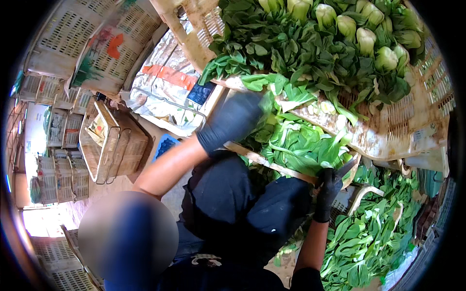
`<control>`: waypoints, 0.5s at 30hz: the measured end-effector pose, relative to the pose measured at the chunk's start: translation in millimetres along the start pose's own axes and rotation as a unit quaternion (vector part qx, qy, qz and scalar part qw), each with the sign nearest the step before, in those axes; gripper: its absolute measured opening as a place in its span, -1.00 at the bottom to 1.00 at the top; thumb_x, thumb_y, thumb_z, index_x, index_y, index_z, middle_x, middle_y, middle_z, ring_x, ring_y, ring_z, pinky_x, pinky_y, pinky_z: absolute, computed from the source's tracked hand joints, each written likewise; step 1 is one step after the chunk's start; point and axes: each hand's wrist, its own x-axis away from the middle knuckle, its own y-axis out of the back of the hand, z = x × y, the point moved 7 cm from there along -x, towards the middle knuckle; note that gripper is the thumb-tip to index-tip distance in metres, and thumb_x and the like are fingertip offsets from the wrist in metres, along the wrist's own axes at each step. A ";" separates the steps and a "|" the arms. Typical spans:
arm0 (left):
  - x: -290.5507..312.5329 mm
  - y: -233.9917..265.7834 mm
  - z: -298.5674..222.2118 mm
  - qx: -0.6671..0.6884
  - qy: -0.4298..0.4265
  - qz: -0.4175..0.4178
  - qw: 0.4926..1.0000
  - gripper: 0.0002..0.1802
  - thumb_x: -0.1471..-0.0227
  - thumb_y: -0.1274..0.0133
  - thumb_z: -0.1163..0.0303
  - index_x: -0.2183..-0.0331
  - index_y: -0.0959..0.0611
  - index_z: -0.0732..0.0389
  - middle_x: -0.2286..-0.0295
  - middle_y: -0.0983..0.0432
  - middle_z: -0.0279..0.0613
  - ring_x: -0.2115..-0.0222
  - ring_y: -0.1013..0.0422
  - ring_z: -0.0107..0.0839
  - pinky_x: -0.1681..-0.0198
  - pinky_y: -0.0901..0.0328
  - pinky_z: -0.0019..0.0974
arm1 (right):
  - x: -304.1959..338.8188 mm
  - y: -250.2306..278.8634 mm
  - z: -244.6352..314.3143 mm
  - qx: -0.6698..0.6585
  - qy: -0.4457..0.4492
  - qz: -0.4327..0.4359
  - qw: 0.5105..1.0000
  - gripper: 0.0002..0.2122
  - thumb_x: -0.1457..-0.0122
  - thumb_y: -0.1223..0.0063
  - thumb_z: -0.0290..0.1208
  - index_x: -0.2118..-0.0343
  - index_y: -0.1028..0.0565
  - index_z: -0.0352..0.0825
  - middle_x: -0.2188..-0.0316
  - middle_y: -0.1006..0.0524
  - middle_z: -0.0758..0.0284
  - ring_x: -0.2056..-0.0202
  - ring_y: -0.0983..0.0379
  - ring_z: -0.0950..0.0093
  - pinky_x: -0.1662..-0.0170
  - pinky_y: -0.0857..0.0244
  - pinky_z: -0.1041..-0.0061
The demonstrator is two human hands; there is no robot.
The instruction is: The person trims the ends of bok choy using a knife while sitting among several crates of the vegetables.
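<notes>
My left hand (235, 116), in a black glove, is smeared by motion at the left edge of the bok choy leaves, and its fingers cannot be made out. My right hand (329, 189), also black-gloved, is closed at the near right rim of a crate of loose bok choy leaves (301, 145). A dark pointed shape (346, 168) sticks out from it, too unclear to name. Just beyond, a tilted cream crate (383, 131) holds bok choy heads (347, 26), pale stem ends showing above dark green leaves.
Loose leaves (364, 242) are heaped low on the right. A wood-coloured crate (121, 150) stands at left, with stacked white crates (63, 169) behind. A white sack (165, 87) with an orange band lies at the upper left, beside a dark phone-like slab (200, 93).
</notes>
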 end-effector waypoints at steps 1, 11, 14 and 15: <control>-3.8 20.8 46.8 0.014 0.047 -0.141 0.989 -0.55 0.33 -0.14 0.32 0.30 -0.46 0.29 0.41 -0.42 -0.04 0.44 -0.38 -0.13 0.39 -0.30 -0.15 | 0.3 -3.7 -4.0 -0.035 -0.023 -0.001 0.999 -0.79 -0.11 0.09 -0.40 0.61 -0.40 -0.39 0.74 -0.35 0.40 0.75 -0.19 0.63 0.67 -0.02 0.61; -31.7 -61.9 202.2 0.149 0.249 -0.038 0.956 -0.49 0.24 -0.18 0.19 0.28 -0.47 0.36 0.49 -0.50 0.05 0.46 -0.45 -0.09 0.38 -0.32 -0.15 | -4.9 -8.3 -18.6 -0.058 -0.025 0.019 0.998 -0.80 -0.13 0.15 -0.42 0.59 -0.39 -0.36 0.70 -0.31 0.46 0.64 -0.21 0.65 0.55 -0.06 0.62; -27.2 -44.7 160.3 0.371 0.299 0.011 0.879 -0.56 0.23 -0.19 0.20 0.36 -0.55 0.37 0.48 -0.52 0.02 0.45 -0.46 -0.28 0.37 -0.32 -0.27 | -0.8 0.0 -10.6 0.167 0.153 0.069 0.972 -0.92 -0.02 0.13 -0.57 0.41 -0.40 -0.39 0.65 -0.31 0.29 0.62 -0.24 0.41 0.54 -0.10 0.50; -20.9 -46.9 144.1 0.495 0.286 0.051 0.819 -0.54 0.15 -0.17 0.24 0.26 -0.51 0.38 0.40 -0.51 -0.11 0.41 -0.43 -0.43 0.34 -0.33 -0.35 | -0.2 0.0 -8.7 0.148 0.147 0.061 0.976 -0.90 0.00 0.13 -0.59 0.40 -0.40 -0.39 0.65 -0.30 0.26 0.62 -0.25 0.37 0.54 -0.11 0.48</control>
